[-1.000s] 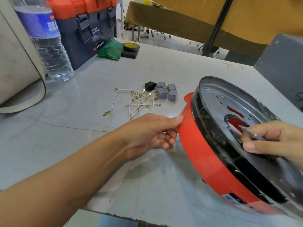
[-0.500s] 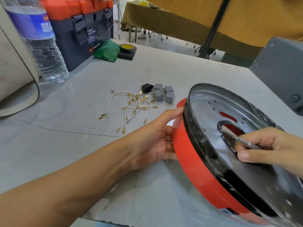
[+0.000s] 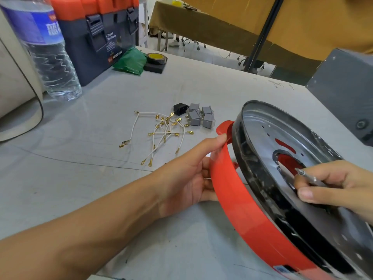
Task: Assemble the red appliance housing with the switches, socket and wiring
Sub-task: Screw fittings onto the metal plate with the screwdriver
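Shifted left hand grips tilted housing; right hand pinches, seemingly, a screwdriver.

Our grey table carries white wires, grey switches, a black socket, a water bottle, a toolbox, a green bag and the red housing.

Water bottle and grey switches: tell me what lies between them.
Head view: only bare table lies between the bottle and the switches; the white wires sit just nearer, beside that stretch.
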`<state>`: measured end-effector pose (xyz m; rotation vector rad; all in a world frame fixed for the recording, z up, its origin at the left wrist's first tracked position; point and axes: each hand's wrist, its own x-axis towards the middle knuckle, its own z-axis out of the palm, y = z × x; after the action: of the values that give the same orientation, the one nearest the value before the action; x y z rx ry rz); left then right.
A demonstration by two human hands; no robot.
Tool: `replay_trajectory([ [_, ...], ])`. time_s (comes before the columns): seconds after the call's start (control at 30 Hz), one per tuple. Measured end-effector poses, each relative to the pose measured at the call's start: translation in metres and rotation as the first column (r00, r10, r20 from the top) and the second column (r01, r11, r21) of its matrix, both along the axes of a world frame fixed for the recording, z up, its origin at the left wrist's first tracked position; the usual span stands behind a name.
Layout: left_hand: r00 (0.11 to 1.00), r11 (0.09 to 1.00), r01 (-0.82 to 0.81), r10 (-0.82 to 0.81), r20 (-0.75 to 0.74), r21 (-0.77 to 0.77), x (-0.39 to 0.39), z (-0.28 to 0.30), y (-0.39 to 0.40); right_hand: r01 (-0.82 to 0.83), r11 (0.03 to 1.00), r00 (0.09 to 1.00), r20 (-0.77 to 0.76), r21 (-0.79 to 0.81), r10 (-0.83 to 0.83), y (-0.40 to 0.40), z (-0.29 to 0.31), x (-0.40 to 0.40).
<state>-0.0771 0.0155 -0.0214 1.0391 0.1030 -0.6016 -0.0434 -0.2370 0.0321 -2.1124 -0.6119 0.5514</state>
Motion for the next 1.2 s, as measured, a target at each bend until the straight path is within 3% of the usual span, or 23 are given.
replay_trajectory([
  [0.3, 1.000, 1.000, -0.002, 0.002, 0.015, 0.013, 0.000, -0.001, 0.001, -0.073, 0.997, 0.997, 0.034, -0.027, 0.074, 0.007, 0.001, 0.001],
  [0.73, 0.998, 0.998, -0.052, 0.052, 0.026, 0.018, -0.003, 0.002, 0.002, -0.078, 0.976, 0.988, 0.116, -0.203, 0.103, 0.012, 0.001, -0.005],
  [0.9, 0.998, 0.997, -0.030, 0.033, 0.050, -0.074, -0.004, 0.005, 0.001, -0.092, 0.965, 0.982, 0.138, -0.245, 0.129, 0.015, 0.000, -0.008],
  [1.2, 0.999, 0.997, -0.029, 0.033, 0.039, -0.078, -0.005, 0.009, 0.000, -0.109, 0.959, 0.976, 0.154, -0.263, 0.153, 0.016, 0.003, -0.012],
])
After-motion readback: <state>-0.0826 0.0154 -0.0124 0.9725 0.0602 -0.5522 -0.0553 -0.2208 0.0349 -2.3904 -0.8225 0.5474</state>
